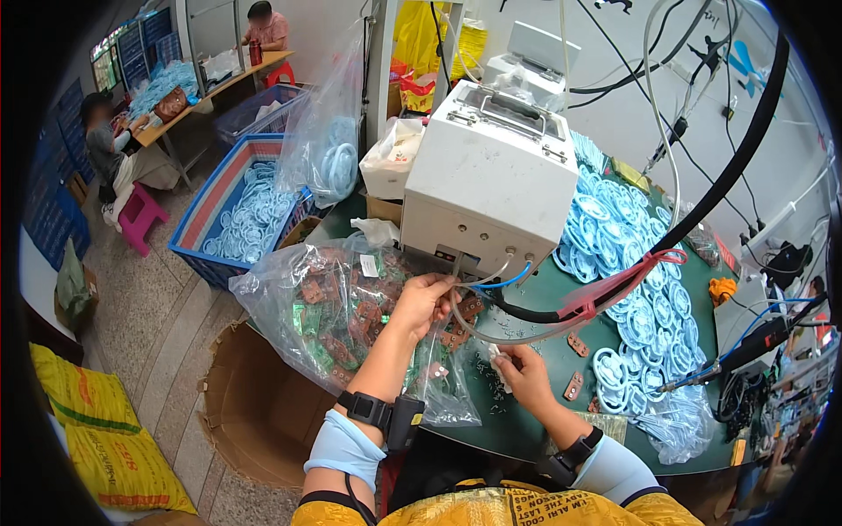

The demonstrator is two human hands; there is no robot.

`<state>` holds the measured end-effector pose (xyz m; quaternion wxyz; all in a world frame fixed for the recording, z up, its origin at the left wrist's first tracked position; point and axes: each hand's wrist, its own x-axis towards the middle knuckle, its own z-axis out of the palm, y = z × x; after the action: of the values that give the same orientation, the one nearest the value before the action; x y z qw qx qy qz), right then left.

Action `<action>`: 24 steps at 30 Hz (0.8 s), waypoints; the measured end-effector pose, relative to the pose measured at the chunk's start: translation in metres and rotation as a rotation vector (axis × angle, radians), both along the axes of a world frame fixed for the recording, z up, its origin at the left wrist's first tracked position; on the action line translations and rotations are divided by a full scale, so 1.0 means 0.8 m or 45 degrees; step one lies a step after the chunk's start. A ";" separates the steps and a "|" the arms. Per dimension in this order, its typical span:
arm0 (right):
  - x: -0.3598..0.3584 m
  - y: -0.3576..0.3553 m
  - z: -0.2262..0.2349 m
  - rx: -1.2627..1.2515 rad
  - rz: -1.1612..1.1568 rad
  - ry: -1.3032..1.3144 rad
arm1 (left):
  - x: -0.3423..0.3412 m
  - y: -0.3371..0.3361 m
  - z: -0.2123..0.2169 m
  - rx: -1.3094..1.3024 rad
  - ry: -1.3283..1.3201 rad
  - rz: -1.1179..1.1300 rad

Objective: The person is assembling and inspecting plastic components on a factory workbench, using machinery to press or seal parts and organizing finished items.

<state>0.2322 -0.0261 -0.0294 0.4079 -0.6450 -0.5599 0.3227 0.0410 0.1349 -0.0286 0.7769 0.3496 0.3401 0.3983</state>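
My left hand [424,303] is raised to the front of a white box-shaped machine [478,188], fingers pinched together just below a small opening where tubes come out. What it pinches, if anything, is hidden. Lower and to the right, my right hand [526,375] is closed on a small whitish crumpled piece [501,366] above the green table [535,430]. A clear plastic bag [289,285] of brown and green circuit boards lies beside my left forearm. Two loose brown boards [577,344] rest to the right of my right hand.
Coiled light-blue cables [631,289] are heaped on the table's right side. A thick black hose [702,206] arches over them. At the left stand a blue basket [189,237] of more coils and an open cardboard box [254,412]. Two people sit at a far table [180,114].
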 end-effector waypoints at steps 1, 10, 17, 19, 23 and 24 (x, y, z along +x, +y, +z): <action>0.000 -0.002 0.002 -0.035 -0.005 0.063 | 0.001 0.000 0.000 -0.003 0.015 0.019; 0.002 -0.007 0.006 0.078 -0.021 -0.022 | -0.013 -0.067 0.025 0.259 0.427 0.212; -0.022 -0.015 0.016 -0.129 0.235 0.690 | -0.007 -0.164 0.031 0.872 0.750 -0.057; -0.017 -0.017 0.019 -0.135 0.344 0.339 | -0.013 -0.165 0.029 0.845 0.781 -0.035; 0.015 -0.002 0.028 0.423 0.143 -0.550 | -0.018 -0.174 0.027 0.812 0.736 -0.187; 0.020 0.001 0.031 0.387 0.156 -0.536 | -0.014 -0.179 0.026 0.944 0.660 -0.268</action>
<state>0.2479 -0.0256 -0.0043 0.3544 -0.5941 -0.7124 0.1179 0.0296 -0.0086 -0.0077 0.5251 0.7243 0.3203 0.3115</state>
